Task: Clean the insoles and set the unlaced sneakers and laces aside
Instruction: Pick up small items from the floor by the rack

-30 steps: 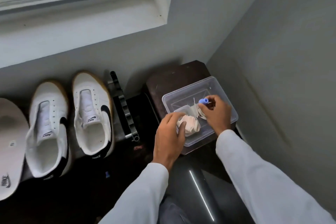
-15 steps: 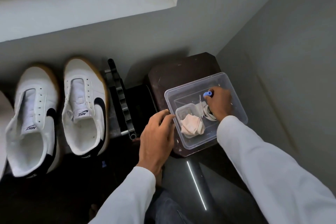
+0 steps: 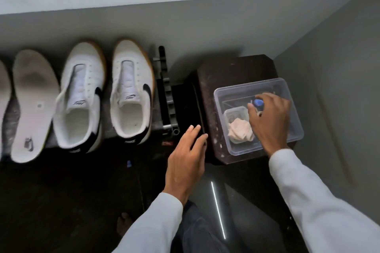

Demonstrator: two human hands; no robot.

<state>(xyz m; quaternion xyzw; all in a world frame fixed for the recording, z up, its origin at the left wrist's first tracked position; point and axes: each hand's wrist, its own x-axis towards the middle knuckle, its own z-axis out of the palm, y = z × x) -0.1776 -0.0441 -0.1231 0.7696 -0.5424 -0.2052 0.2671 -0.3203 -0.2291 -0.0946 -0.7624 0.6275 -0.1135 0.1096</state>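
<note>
Left hand [image 3: 186, 162] has left the box [image 3: 297, 129], spread — right hand [image 3: 269, 121] pinches one blue cap [image 3: 258, 102]; two sneakers [image 3: 131, 92].

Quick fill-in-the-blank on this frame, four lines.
The hand inside the clear plastic container is the person's ____ one.
Its grip pinches a small rounded object whose colour is ____.
____ white unlaced sneakers stand side by side.
The pale foam insole lies on the sneakers' ____ side.
Missing: right, blue, two, left.
</note>
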